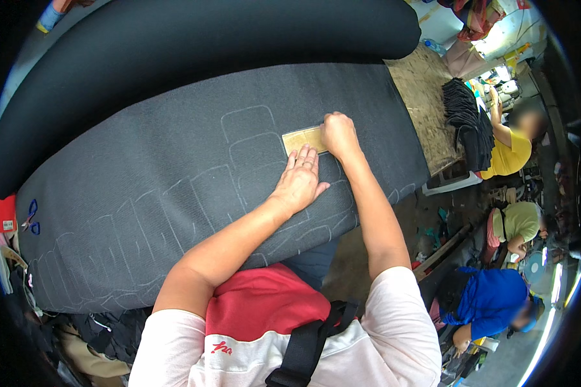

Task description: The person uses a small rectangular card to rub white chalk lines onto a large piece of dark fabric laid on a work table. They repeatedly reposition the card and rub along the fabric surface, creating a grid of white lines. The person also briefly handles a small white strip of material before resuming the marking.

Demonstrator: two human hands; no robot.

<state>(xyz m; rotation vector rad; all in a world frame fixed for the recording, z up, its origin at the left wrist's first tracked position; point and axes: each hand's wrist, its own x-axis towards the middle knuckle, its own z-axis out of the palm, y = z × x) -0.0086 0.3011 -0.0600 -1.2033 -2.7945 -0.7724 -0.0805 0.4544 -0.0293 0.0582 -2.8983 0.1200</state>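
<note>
Dark grey fabric (155,138) is spread over the table in front of me, with many pale chalk outlines of rounded panels drawn on it. On its right half lies a tan rectangular template (295,140). My left hand (297,182) rests flat, its fingertips pressing the template's near edge. At the template's right end, my right hand (339,137) is closed in a pinch against the fabric. Whatever it grips is hidden by the fingers. Pale lines run along the template's edges.
A thick black fabric roll (213,39) lies along the far side. Blue-handled scissors (31,218) rest at the far left. Bare wooden tabletop (423,97) shows at right, beside stacked black pieces (469,122). Several people work to the right, one in a yellow shirt (511,155).
</note>
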